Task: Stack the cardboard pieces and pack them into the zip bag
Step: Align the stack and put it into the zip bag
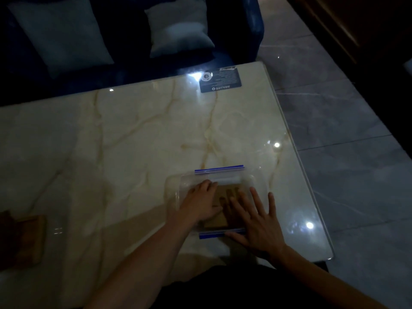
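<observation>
A clear zip bag [176, 186] lies flat on the marble table near the right front, with one blue zip strip [219, 168] at its far edge and another blue strip [214, 234] at the near edge. A brown stack of cardboard pieces [226, 191] shows through the plastic. My left hand [200, 202] rests palm down on the bag's left half, thumb toward the cardboard. My right hand [256, 217] lies flat with fingers spread over the cardboard's right side and the near strip. Neither hand grips anything.
More brown cardboard [30, 237] lies at the table's left front. A dark card [219, 82] sits at the far right corner. The table's right edge [301, 157] drops to a grey tiled floor. A dark sofa with cushions [64, 34] stands behind the table.
</observation>
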`<control>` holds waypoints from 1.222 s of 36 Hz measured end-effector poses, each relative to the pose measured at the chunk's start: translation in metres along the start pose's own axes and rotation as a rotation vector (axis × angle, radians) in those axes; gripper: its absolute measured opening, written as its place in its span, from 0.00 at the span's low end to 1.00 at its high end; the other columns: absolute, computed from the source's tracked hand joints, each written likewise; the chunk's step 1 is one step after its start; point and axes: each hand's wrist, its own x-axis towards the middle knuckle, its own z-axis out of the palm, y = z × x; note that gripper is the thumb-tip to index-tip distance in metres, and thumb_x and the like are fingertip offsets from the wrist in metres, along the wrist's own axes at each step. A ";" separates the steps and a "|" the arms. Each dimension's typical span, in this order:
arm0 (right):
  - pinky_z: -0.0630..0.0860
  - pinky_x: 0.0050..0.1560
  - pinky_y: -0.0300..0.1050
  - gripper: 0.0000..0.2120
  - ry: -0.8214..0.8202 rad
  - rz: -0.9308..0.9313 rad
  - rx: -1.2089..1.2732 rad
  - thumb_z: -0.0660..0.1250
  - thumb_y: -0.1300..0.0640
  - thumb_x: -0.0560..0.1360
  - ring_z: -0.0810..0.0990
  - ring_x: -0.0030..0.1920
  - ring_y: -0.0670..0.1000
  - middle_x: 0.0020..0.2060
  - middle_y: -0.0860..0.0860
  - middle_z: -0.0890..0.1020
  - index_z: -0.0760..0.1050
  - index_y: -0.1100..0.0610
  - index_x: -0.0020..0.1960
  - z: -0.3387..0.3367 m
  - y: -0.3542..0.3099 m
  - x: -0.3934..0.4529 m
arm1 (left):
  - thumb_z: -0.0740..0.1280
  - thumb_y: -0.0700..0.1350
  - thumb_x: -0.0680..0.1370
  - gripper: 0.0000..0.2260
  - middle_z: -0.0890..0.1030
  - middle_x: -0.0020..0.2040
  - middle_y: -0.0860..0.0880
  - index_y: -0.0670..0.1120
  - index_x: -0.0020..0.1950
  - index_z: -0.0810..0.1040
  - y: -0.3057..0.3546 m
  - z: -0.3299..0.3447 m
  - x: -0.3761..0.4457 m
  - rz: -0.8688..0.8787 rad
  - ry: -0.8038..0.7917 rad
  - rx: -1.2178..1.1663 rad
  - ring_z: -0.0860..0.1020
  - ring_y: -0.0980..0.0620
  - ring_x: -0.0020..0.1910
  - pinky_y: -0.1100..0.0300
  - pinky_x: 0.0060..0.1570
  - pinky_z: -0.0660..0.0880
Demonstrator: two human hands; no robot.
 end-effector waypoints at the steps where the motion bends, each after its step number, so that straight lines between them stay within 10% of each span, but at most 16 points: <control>1: 0.51 0.72 0.72 0.42 0.004 0.006 0.005 0.54 0.24 0.70 0.56 0.77 0.60 0.76 0.54 0.65 0.64 0.49 0.75 0.000 0.000 0.000 | 0.64 0.61 0.72 0.38 0.58 0.76 0.44 0.48 0.77 0.54 0.001 0.001 -0.001 -0.007 0.012 -0.009 0.62 0.41 0.72 0.46 0.70 0.62; 24: 0.52 0.73 0.70 0.41 0.096 -0.005 0.024 0.54 0.24 0.70 0.63 0.75 0.59 0.72 0.53 0.71 0.69 0.50 0.72 0.001 -0.001 0.000 | 0.62 0.61 0.69 0.42 0.58 0.76 0.44 0.50 0.78 0.48 0.000 0.010 -0.005 0.020 0.070 0.083 0.58 0.42 0.74 0.45 0.70 0.59; 36: 0.46 0.77 0.61 0.56 0.081 0.189 0.148 0.51 0.19 0.66 0.40 0.79 0.57 0.79 0.56 0.42 0.44 0.55 0.80 0.001 0.018 -0.016 | 0.63 0.64 0.70 0.42 0.53 0.78 0.47 0.53 0.78 0.49 0.036 0.005 0.016 0.085 -0.020 0.041 0.54 0.43 0.77 0.42 0.73 0.54; 44: 0.51 0.76 0.62 0.59 0.060 0.224 0.177 0.51 0.18 0.65 0.42 0.79 0.57 0.79 0.56 0.44 0.43 0.58 0.79 0.004 0.017 -0.012 | 0.66 0.59 0.70 0.39 0.60 0.74 0.45 0.51 0.77 0.53 0.047 -0.002 0.015 0.077 -0.044 0.066 0.62 0.40 0.72 0.41 0.71 0.60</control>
